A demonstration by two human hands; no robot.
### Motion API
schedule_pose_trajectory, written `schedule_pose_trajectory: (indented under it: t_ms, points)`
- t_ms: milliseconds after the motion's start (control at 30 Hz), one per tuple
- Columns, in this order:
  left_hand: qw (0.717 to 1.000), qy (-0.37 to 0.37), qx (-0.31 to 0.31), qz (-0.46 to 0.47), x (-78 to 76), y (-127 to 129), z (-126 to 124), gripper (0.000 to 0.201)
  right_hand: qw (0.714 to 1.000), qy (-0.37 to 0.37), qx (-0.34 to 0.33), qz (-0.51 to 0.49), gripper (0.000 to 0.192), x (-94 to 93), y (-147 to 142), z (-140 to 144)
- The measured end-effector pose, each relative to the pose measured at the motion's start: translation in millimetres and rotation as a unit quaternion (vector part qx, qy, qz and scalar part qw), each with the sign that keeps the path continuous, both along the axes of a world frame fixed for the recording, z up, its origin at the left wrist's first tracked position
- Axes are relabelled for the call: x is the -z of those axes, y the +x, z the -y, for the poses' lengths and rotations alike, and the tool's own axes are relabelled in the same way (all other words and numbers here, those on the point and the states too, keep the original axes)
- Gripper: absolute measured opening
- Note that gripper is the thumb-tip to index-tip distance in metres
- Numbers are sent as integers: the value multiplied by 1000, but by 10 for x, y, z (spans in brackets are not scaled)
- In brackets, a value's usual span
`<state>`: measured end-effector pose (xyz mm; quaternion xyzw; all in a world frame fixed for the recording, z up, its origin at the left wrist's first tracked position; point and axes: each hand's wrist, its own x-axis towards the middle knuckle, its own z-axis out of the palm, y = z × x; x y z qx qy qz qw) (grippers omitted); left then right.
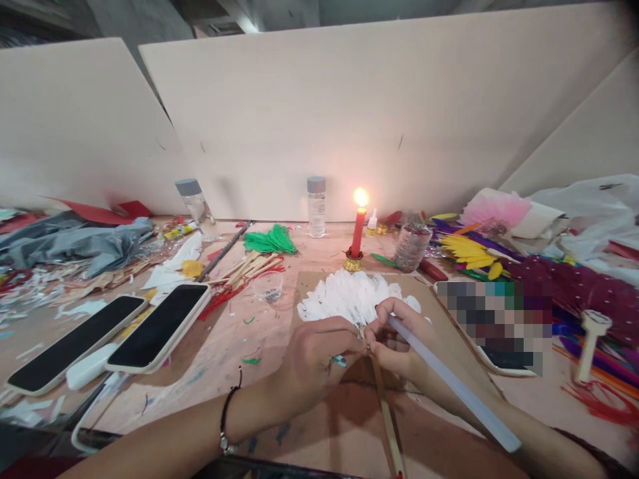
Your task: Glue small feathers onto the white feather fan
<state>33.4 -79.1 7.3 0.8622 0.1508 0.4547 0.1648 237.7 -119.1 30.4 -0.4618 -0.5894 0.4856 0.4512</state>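
Note:
A white feather fan lies spread on a piece of cardboard, its thin wooden handle pointing toward me. Closed in a pinch, my left hand has its fingertips at the fan's base, where feathers and handle meet. My right hand is wrapped round a long translucent glue stick that slants down to the right across my forearm. Its thumb and fingertips also meet at the fan's base. The fingers hide the exact point of contact. A small teal scrap shows by my left hand.
A lit red candle burns just beyond the fan. Behind it stand clear bottles and a white board. Phones lie left and right. Green feathers, yellow feathers, and wooden sticks surround the work.

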Motion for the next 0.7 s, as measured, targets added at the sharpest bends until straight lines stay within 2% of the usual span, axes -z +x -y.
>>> schedule_pose_trajectory:
  t_ms: [133,300,433,533,700]
  points:
    - [1000,20,-13,-10,43,-12,6,18,1000,7,5,19,21,-70,-28,32]
    - [996,72,-33,-44,-20,-12,65,23,999,19,-1,-33,27,73,-85,40]
    - [991,105,-36,-72,-87,-7,96,24,999,27,-5,-33,24,145,-110,46]
    - [994,80,-32,-70,-67,-1,97,23,997,49,-16,-49,23,150,-100,53]
    - [999,-16,-24,-18,-57,30,94,17,995,67,-40,-61,22,119,-62,56]
